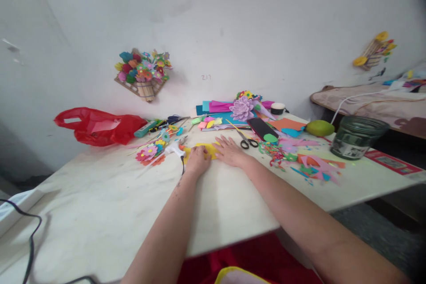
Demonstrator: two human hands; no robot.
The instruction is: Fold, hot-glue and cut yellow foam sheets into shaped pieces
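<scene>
A yellow craft sheet [213,151] lies flat on the white table [133,195], partly covered by both hands. My left hand [199,160] is closed over its left part, fingers bent and pressed to it. My right hand [230,151] lies palm down with fingers outstretched, its fingertips on the sheet's right side. Left of my left hand is a white glue gun [175,149] with a dark cord. Black-handled scissors [249,143] rest just beyond my right hand.
Paper flowers [149,153] and a red plastic bag [100,126] lie on the left. A phone [262,130], colourful scraps [316,166] and a dark glass jar [357,137] stand or lie on the right. A power strip [20,208] sits at the near left.
</scene>
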